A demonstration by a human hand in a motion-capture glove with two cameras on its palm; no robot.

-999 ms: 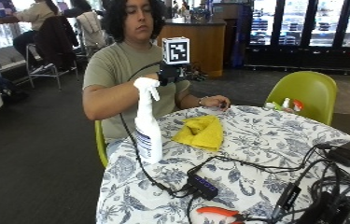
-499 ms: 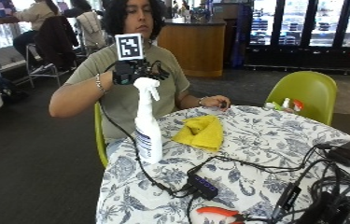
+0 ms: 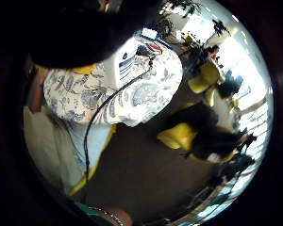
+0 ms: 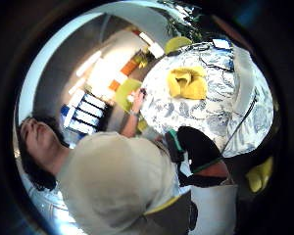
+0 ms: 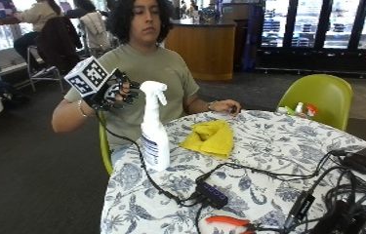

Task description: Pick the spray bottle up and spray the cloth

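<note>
Hovering beside spray bottle (image 5: pixel 154 127), empty loosely curled right hand (image 5: pixel 119 91); cloth (image 4: pixel 187 82) clearest in thumb-side view.

spray bottle (image 5: pixel 154 131) label unreadable, no other legible text

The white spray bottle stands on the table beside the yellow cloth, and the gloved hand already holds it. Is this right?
Not quite. The outside view shows the gloved right hand raised beside the spray bottle, not holding it. The bottle stands beside the yellow cloth.
</note>
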